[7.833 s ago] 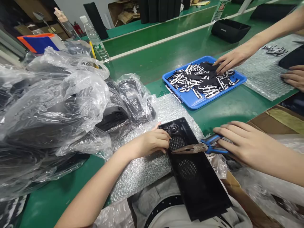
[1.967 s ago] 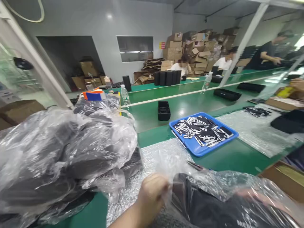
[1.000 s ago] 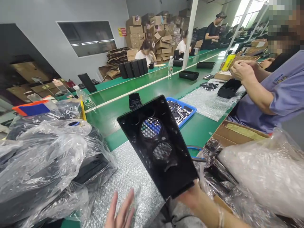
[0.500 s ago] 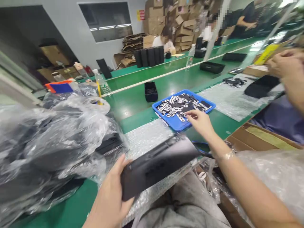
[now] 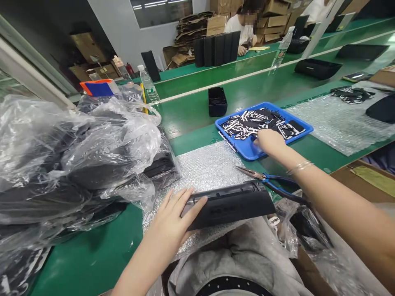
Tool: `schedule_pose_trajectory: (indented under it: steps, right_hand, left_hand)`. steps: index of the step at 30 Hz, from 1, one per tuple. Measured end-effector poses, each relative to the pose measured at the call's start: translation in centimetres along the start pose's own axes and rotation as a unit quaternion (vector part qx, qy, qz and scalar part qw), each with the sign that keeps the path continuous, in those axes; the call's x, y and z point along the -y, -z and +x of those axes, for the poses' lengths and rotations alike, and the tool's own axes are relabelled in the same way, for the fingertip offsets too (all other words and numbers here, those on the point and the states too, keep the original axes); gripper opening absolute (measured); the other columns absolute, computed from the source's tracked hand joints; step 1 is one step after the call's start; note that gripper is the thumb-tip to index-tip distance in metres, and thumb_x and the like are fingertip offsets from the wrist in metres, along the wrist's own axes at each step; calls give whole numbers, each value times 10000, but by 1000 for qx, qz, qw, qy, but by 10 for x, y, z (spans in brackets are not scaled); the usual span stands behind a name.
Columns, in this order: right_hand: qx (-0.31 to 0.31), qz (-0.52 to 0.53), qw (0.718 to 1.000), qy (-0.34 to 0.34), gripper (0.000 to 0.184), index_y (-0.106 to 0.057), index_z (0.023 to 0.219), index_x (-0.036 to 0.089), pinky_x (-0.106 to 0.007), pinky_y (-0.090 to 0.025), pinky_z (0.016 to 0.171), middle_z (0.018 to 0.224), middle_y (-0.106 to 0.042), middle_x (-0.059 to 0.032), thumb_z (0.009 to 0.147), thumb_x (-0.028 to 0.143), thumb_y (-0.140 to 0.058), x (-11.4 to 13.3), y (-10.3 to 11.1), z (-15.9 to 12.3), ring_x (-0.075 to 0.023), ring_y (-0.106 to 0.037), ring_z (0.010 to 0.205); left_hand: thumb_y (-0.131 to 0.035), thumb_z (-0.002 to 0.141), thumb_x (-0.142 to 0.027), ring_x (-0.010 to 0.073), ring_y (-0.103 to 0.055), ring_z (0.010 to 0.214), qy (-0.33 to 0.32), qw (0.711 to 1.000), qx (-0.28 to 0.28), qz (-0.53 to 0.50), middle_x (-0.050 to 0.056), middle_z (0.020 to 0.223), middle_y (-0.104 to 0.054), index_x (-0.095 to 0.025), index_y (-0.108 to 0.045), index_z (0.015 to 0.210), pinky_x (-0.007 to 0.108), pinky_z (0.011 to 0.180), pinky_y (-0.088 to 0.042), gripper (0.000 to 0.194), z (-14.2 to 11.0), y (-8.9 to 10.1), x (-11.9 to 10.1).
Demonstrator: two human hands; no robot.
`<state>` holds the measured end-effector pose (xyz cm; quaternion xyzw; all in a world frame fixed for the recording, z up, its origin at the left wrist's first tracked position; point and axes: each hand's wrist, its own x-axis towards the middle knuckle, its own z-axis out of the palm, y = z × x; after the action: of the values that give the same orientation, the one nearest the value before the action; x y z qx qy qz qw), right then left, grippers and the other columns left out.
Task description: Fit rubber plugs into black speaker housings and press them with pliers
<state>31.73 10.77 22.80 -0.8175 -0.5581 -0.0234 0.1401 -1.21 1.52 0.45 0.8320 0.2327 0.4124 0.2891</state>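
Observation:
My left hand has its spread fingers on a long black plastic housing, which lies on a sheet of bubble wrap. My right hand reaches into a blue plastic tray and touches a heap of black-and-white patterned strips. Its fingertips are hidden from this angle. Needle-nose pliers with blue handles lie just beyond the housing, under my right forearm.
Bulging clear plastic bags of black items fill the left. A cardboard box sits at the right edge, and grey fabric lies below the bench edge. A small black box stands beyond the tray on the green bench.
The black housing has passed from my right hand to my left and now lies on the bubble wrap. My right hand has moved forward into the blue tray.

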Motion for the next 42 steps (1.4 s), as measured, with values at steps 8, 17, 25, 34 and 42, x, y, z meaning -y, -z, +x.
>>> schedule_pose_trajectory:
  steps: [8, 17, 25, 34, 42]
  right_hand:
    - [148, 88, 983, 64, 263, -631, 689, 148, -198, -342, 497, 619, -552, -12, 848, 358, -640, 95, 6, -115, -99, -469, 544]
    - [256, 202, 941, 88, 225, -671, 758, 164, -195, -380, 571, 709, -593, -25, 909, 315, -603, 102, -30, -179, -107, -514, 649]
    - [334, 307, 891, 24, 178, -696, 789, 128, -148, -422, 586, 737, -609, -37, 886, 273, -660, 116, -33, -175, -82, -529, 670]
    - [244, 263, 929, 95, 134, -709, 738, 169, -119, -419, 584, 695, -639, 7, 864, 154, -668, 122, -32, -182, -64, -566, 649]
    - [199, 221, 943, 147, 153, -695, 769, 187, -96, -427, 611, 720, -650, 43, 881, 93, -650, 121, -33, -186, -39, -575, 660]
  left_hand:
    - [-458, 1017, -435, 264, -689, 1148, 109, 964, -120, -211, 94, 1208, -711, -208, -744, 1176, 415, 1036, -559, 398, 38, -7, -30]
    - [-783, 710, -218, 91, -670, 661, 291, 785, -203, -508, -20, 697, -720, -251, -811, 843, 118, 649, -519, 139, 59, 2, -38]
    - [-771, 740, -104, 48, -664, 641, 229, 779, -240, -532, -61, 694, -717, -264, -779, 757, 53, 611, -504, 161, 48, 3, -38]
    - [-763, 807, -125, 47, -654, 699, 181, 808, -273, -490, -76, 765, -723, -304, -778, 833, 81, 644, -513, 181, 45, -4, -36]
    - [-785, 801, -123, 48, -670, 706, 168, 822, -283, -465, -85, 782, -733, -290, -772, 838, 88, 648, -524, 172, 46, -5, -37]
